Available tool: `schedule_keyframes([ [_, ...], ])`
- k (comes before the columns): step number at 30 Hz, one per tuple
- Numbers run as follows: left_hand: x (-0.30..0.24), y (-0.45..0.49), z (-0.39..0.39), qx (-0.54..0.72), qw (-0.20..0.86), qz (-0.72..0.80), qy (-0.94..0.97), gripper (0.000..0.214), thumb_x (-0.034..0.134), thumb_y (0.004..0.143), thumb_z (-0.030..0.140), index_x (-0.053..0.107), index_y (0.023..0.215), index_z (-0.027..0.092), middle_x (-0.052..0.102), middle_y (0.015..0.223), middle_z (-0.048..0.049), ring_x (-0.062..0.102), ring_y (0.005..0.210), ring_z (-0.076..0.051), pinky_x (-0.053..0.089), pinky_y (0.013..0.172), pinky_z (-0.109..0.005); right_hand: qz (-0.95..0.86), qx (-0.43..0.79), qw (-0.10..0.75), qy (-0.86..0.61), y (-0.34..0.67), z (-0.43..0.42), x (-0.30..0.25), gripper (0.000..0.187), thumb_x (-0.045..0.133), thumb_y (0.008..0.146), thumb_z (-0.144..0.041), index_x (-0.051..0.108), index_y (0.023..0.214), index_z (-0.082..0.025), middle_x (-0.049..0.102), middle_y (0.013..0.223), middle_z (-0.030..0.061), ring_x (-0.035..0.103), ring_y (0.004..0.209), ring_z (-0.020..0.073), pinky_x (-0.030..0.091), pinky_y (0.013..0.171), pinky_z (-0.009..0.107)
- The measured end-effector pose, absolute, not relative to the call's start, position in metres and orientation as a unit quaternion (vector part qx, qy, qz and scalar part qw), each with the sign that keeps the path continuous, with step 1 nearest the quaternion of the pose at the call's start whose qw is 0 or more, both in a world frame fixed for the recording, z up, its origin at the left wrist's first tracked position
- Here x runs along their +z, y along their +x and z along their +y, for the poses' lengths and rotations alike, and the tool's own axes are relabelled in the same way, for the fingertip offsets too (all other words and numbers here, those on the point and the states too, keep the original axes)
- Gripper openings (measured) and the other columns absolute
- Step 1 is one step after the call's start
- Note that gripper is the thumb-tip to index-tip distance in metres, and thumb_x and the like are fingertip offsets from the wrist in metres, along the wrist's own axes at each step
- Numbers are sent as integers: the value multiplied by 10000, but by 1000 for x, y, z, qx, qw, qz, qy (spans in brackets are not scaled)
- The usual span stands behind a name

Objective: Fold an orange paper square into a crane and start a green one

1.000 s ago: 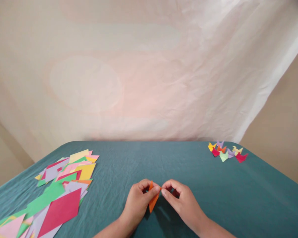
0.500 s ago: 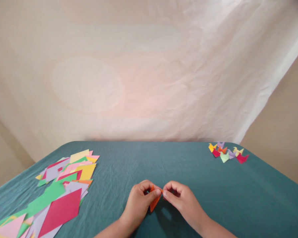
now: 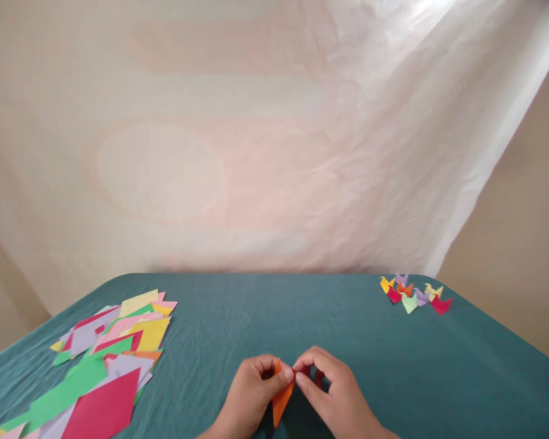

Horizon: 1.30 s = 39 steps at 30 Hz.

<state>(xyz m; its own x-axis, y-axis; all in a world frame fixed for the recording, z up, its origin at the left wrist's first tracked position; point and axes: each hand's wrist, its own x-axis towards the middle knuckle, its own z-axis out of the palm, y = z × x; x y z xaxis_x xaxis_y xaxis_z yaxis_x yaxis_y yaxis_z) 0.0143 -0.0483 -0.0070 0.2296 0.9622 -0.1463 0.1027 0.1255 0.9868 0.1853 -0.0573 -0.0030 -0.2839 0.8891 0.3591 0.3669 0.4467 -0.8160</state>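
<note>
Near the front edge of the view, my left hand (image 3: 259, 390) pinches a small folded piece of orange paper (image 3: 281, 402) between thumb and fingers. One orange corner sticks up above the thumb and a longer point hangs below it. My right hand (image 3: 332, 384) is closed at the paper's right end, with thumb and index fingertip around a tiny tip there. The two hands' fingertips almost meet. The fingers hide most of the paper's folds.
A spread pile of coloured paper sheets (image 3: 103, 402) covers the table's left side. Several small folded paper birds (image 3: 409, 303) stand together at the far right. The table has a dark green cloth (image 3: 219, 317); a pale sheet (image 3: 265, 171) hangs behind it.
The camera view has tilted up slightly, so everything sits lower. My right hand has turned a little at the paper's tip, and more of the orange paper shows below my left thumb.
</note>
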Motion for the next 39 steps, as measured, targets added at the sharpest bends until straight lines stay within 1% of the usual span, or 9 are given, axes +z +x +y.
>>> schedule_keyframes([
  [5, -6, 14, -48, 377, 576, 484, 540, 393, 677, 689, 486, 608, 623, 104, 501, 552, 16, 381, 522, -82, 285, 515, -199, -724, 339, 425, -425, 187, -56, -2, 148, 497, 889, -240, 622, 822, -200, 628, 779, 0, 578, 714, 132, 411, 634, 217],
  [11, -4, 15, -49, 384, 595, 483, 514, 390, 718, 643, 481, 624, 621, 102, 500, 540, 20, 389, 514, -81, 285, 519, -200, -707, 381, 413, -430, 186, -55, -3, 60, 578, 823, -201, 635, 843, -201, 636, 807, 0, 579, 728, 139, 417, 633, 218],
  [16, -2, 16, -49, 384, 597, 480, 516, 418, 698, 654, 515, 636, 641, 101, 521, 555, 10, 414, 521, -86, 294, 527, -203, -667, 460, 412, -417, 188, -52, -6, 68, 587, 813, -219, 630, 848, -180, 629, 783, 8, 569, 721, 145, 431, 639, 224],
  [19, -2, 15, -49, 381, 604, 475, 514, 440, 676, 670, 536, 638, 656, 99, 531, 567, 6, 418, 526, -85, 300, 533, -203, -650, 487, 415, -410, 189, -51, -7, 81, 600, 804, -235, 628, 842, -170, 624, 777, 14, 562, 719, 147, 436, 649, 230],
  [27, -1, 16, -50, 374, 600, 480, 519, 460, 674, 648, 568, 633, 648, 110, 535, 570, 6, 430, 535, -91, 312, 534, -203, -635, 493, 408, -432, 188, -50, -8, 132, 610, 791, -286, 643, 805, -158, 635, 750, 20, 559, 697, 150, 435, 643, 237],
  [34, -1, 17, -51, 385, 604, 470, 517, 415, 705, 634, 519, 624, 633, 112, 535, 559, 9, 440, 520, -92, 325, 536, -210, -634, 494, 407, -434, 188, -51, -5, 144, 605, 789, -301, 634, 786, -160, 610, 715, 9, 534, 660, 136, 412, 606, 228],
  [39, -4, 16, -50, 380, 600, 463, 530, 362, 710, 656, 455, 609, 641, 108, 520, 554, 16, 422, 514, -85, 311, 528, -206, -643, 494, 408, -420, 189, -53, -5, 128, 598, 802, -290, 615, 794, -163, 584, 703, -4, 519, 650, 125, 399, 596, 218],
])
